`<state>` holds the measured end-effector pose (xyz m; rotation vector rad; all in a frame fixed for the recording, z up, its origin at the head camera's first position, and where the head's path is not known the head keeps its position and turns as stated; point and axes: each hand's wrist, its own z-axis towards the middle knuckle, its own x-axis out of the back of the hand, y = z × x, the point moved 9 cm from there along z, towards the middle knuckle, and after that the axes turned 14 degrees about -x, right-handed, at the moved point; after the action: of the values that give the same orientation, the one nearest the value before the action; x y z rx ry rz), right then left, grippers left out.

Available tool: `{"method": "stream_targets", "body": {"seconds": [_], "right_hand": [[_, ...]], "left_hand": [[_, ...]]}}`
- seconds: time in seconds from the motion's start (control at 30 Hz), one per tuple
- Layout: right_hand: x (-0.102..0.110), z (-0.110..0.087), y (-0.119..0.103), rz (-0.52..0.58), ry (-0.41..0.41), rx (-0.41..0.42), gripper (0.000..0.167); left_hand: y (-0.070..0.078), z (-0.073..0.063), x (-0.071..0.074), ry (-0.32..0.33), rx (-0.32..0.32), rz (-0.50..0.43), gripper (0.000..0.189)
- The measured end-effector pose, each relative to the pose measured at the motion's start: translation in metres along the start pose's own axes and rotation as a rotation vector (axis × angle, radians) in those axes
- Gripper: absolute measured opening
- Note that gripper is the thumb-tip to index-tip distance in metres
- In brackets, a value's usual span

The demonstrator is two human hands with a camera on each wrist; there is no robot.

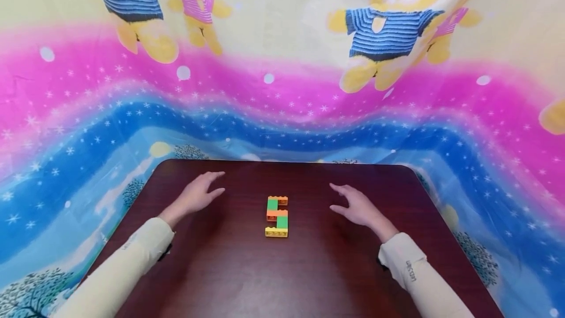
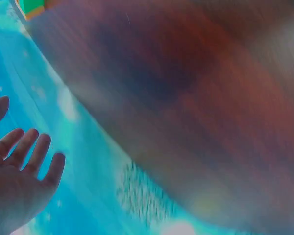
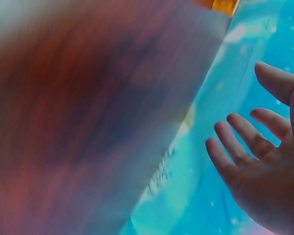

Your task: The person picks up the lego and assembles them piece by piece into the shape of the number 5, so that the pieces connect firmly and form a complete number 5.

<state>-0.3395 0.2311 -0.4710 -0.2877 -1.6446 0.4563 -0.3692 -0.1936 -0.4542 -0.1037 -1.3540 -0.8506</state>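
On the dark table stands a figure of toy building blocks point(image 1: 277, 217), shaped like an S or a 5. It is made of orange, green and yellow blocks joined together. To its left my left hand point(image 1: 198, 196) hovers over the table, fingers extended and apart from the blocks. My right hand point(image 1: 356, 205) is held likewise on the other side, thumb and fingers spread, touching nothing. The left wrist view shows the left palm point(image 2: 24, 176) bare, with a corner of the blocks point(image 2: 32, 6) at the top. In the right wrist view the right palm point(image 3: 264, 176) also holds nothing.
The brown wooden table point(image 1: 247, 278) has rounded far corners. Behind and around it hangs a cloth point(image 1: 282, 87) printed with bears, snowflakes and trees, close to the table's far and side edges.
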Motion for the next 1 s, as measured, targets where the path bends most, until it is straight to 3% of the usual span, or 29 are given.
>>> {"method": "stream_targets", "body": {"seconds": [0.2, 0.47, 0.7, 0.87, 1.0], "right_hand": [[0.043, 0.007, 0.007, -0.154, 0.15, 0.062, 0.066], [0.092, 0.001, 0.004, -0.314, 0.336, 0.127, 0.068], [0.119, -0.013, -0.003, -0.398, 0.562, 0.271, 0.066], [0.123, -0.022, -0.007, -0.444, 0.711, 0.402, 0.068], [0.116, -0.022, -0.012, -0.52, 0.772, 0.485, 0.069]], "left_hand": [[-0.005, -0.004, 0.046, -0.002, -0.053, 0.263, 0.057], [0.002, -0.007, 0.083, 0.019, -0.152, 0.549, 0.06], [0.01, -0.009, 0.1, 0.121, -0.251, 0.745, 0.068], [0.015, -0.015, 0.104, 0.219, -0.347, 0.784, 0.063], [0.012, -0.025, 0.102, 0.252, -0.37, 0.802, 0.078]]}}
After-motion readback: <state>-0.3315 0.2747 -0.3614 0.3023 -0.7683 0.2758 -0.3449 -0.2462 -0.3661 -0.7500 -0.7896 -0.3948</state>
